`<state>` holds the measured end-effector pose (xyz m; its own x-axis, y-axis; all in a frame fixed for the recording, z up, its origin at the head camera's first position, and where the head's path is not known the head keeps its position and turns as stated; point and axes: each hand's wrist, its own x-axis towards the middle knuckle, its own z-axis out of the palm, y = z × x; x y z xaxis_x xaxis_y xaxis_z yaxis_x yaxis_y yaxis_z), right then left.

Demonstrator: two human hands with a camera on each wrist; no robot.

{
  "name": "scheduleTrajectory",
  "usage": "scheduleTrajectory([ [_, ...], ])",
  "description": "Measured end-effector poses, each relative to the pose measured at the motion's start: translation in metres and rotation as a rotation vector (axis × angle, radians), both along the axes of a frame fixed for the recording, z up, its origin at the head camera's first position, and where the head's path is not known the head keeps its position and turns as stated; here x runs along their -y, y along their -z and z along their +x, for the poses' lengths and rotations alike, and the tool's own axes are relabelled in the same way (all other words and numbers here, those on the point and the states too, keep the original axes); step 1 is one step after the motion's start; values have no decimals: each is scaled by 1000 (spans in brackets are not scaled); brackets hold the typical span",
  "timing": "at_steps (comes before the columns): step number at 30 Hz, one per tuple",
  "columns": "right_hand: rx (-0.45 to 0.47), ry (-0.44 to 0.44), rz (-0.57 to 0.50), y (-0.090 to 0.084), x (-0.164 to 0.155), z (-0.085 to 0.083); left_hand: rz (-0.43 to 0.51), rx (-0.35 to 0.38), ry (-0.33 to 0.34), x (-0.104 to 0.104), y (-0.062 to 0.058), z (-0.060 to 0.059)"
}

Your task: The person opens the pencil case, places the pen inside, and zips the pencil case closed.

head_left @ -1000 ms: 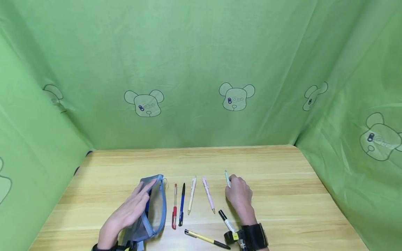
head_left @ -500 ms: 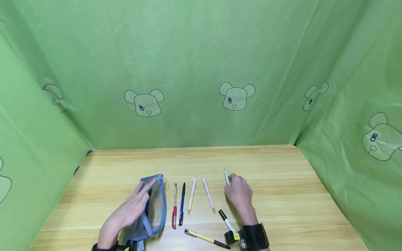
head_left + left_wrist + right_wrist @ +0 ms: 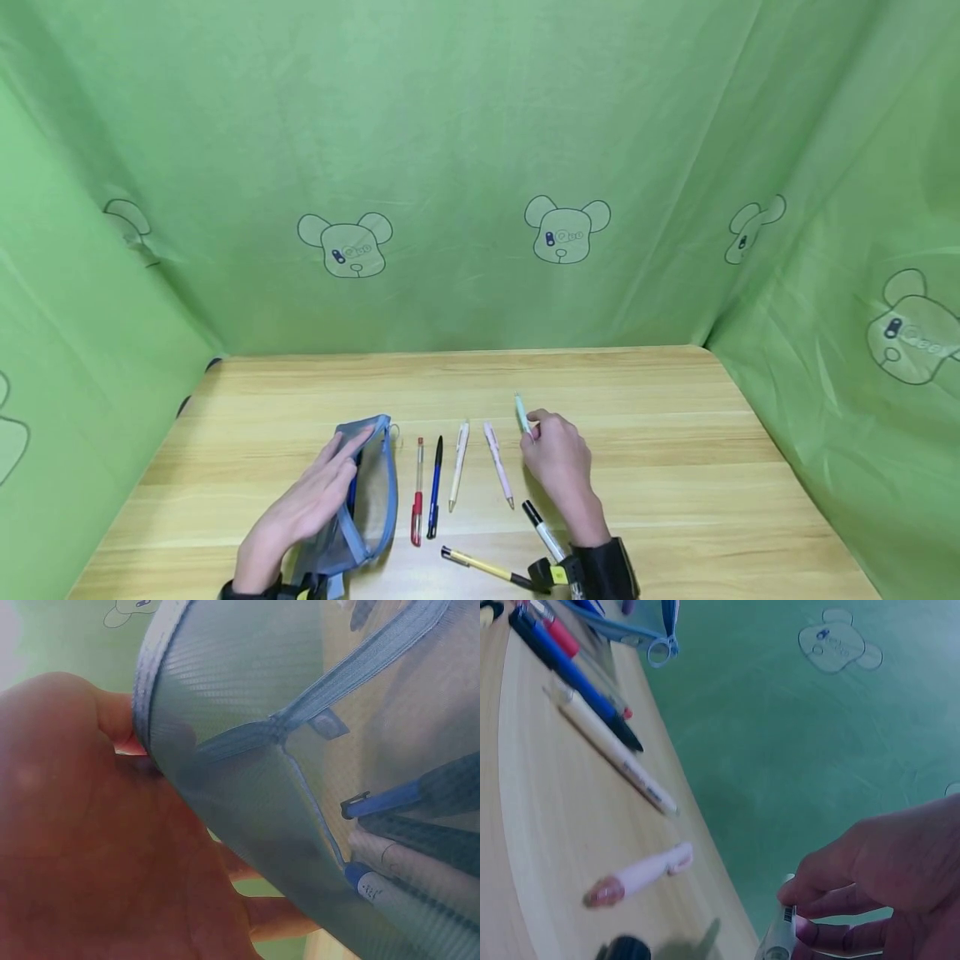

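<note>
- While lying flat with straight fingers on the blue mesh pencil case [image 3: 367, 500] at lower left of the head view, left hand [image 3: 303, 508] grips nothing; palm against the mesh in the left wrist view, pens visible inside through the mesh [image 3: 409, 855].
- Just right of centre frame, right hand [image 3: 558, 462] curled, fingertips [image 3: 806, 889] pinching a pale green pen [image 3: 522, 414], its tip pointing up and away above the wooden table [image 3: 675, 433].
- Lying in a row between the hands: red pen [image 3: 417, 493], dark blue pen [image 3: 434, 488], cream pen [image 3: 458, 465], pink pen [image 3: 498, 463], roughly parallel, close together, apart from one another.
- Near the bottom edge, below that row: yellow-and-black pen [image 3: 491, 571] lying slantwise, and a black-capped white marker [image 3: 542, 529] just beside the right wrist.
- Behind and at both sides of the frame: green cloth [image 3: 480, 167] printed with bear heads.
</note>
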<state>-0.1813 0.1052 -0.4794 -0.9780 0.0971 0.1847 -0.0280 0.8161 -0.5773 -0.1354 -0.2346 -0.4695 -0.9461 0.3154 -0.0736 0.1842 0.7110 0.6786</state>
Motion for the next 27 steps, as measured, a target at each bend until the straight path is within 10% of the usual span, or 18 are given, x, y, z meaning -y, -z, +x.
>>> scheduleTrajectory([
  [27,-106,-195,-18,0,47,18,-16,-11,-10,-1,2,-1],
])
